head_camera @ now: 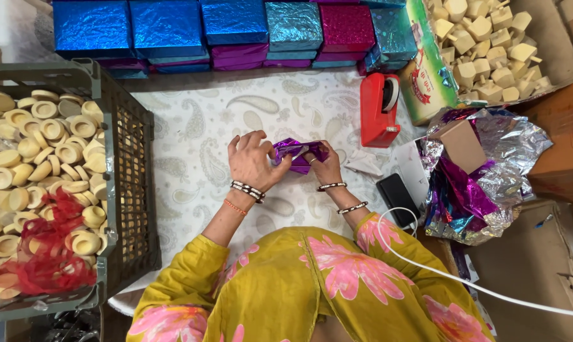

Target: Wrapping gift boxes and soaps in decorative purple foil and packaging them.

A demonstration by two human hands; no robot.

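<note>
At the centre of the frame, my left hand (253, 163) and right hand (324, 166) both pinched a small purple foil-wrapped box (297, 154) over the paisley cloth (191, 126). I judged tight, flat folds mattered most, with the red tape dispenser (380, 111) just right.

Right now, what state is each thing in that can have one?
Small box: partly wrapped in purple foil, held by both hands.
Left hand: gripping the box.
Right hand: gripping the box.
Tape dispenser: upright, untouched.
Crate: full of cream rings.
Wrapped boxes: stacked in rows.
Foil sheets: crumpled heap.
</note>
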